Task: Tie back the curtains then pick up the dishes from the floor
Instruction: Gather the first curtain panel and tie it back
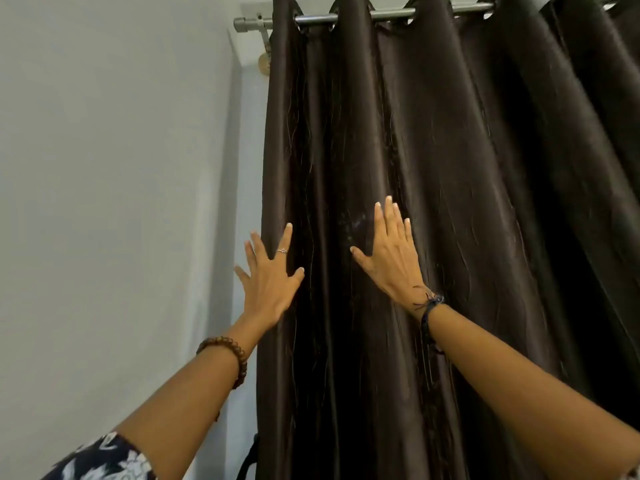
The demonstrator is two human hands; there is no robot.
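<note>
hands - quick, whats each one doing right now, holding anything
Left hand: open, fingers spread at the curtain edge, holding nothing.
Right hand: open, flat against the curtain, holding nothing.

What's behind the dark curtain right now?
Unknown: the dark curtain covers everything behind it. Only wall shows beside its left edge, where the left hand reaches; the right hand lies flat on the fabric.
</note>
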